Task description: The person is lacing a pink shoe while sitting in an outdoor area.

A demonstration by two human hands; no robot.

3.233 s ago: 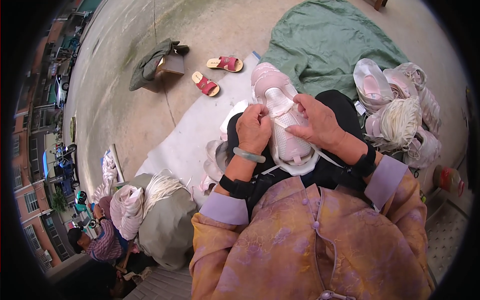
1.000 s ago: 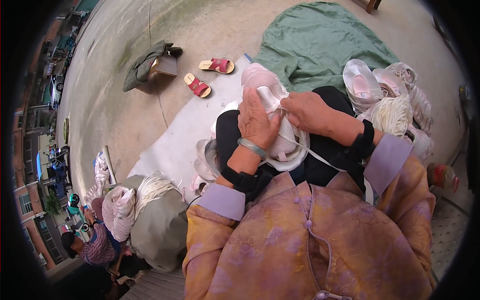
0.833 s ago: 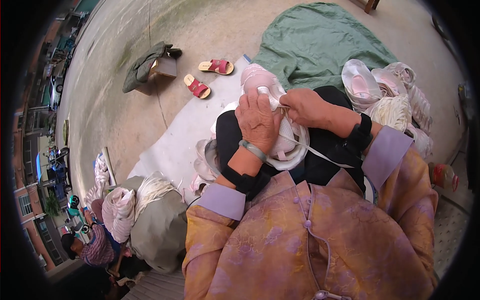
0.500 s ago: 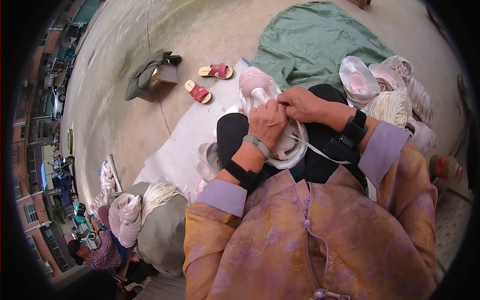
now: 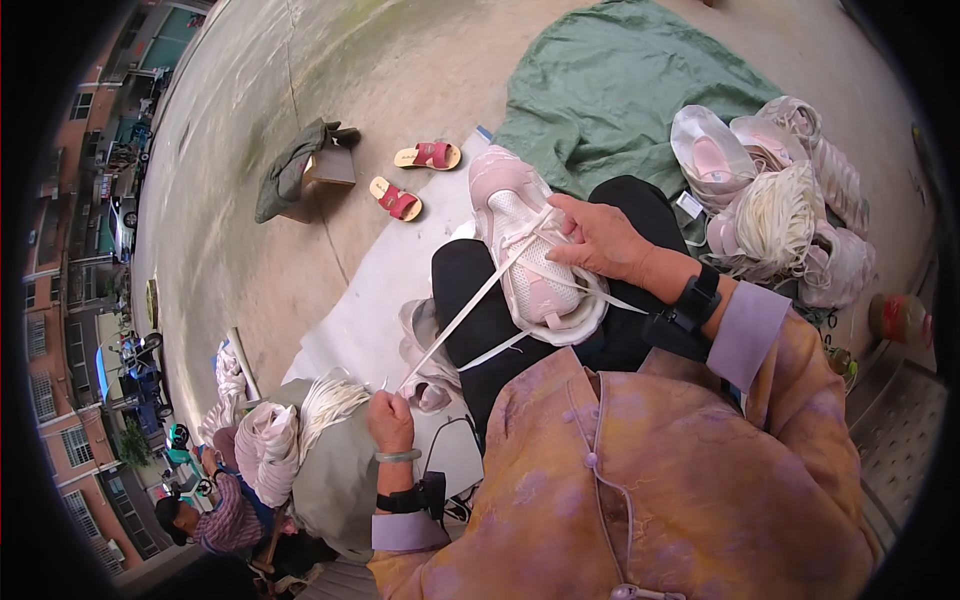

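A pink and white sneaker [image 5: 505, 205] rests on my lap, between my black-trousered knees. My left hand [image 5: 390, 420] is closed at the lower left, pinching the end of a white shoelace [image 5: 450, 328]. That lace runs taut from my fist up to the sneaker's eyelets. Beside the lacing, my right hand [image 5: 608, 240] grips the sneaker's upper edge with thumb and fingers; whether a bit of lace is also caught there, I cannot tell. Another stretch of lace hangs loose over my left thigh, and one trails to the right. Below my left knee is another pink sneaker [image 5: 428, 360].
More pink shoes [image 5: 710, 155] and bundled white laces [image 5: 780, 215] lie at right, beside a green cloth [image 5: 620, 90]. Red slippers [image 5: 397, 198] and a cloth-draped box [image 5: 325, 165] stand ahead. At left, laces and shoes top a grey-covered pile [image 5: 335, 475]; a person [image 5: 225, 515] sits beyond.
My left hand has moved from the sneaker down to the lower left, drawing a lace out taut. My right hand stays at the shoe, its fingers now on the upper's edge.
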